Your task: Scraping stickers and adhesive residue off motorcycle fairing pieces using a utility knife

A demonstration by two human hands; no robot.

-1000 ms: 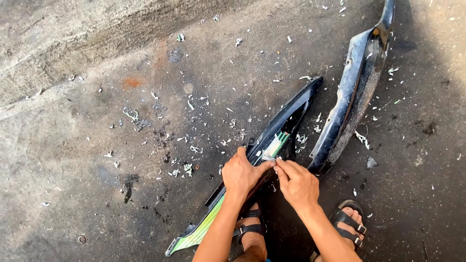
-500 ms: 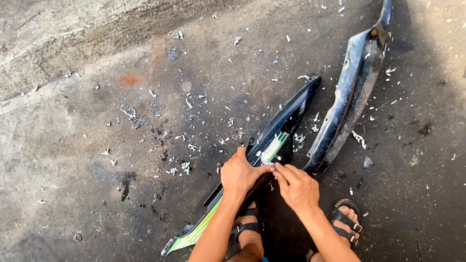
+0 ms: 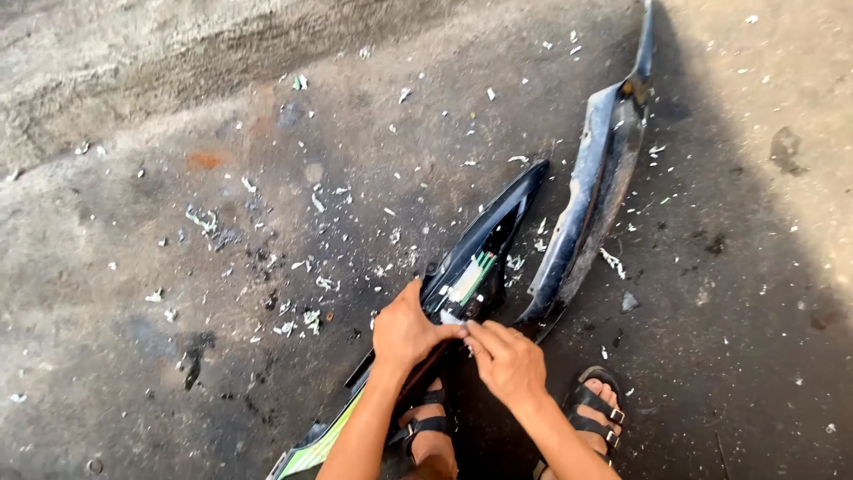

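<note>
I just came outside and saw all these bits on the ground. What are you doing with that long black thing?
A person crouches over a long black plastic panel lying on the concrete ground. The left hand grips the panel's edge, and the right hand pinches at a green and white sticker on it. A second, greyer panel lies alongside. Small white scraps are scattered around. Sandalled feet show below.
</note>
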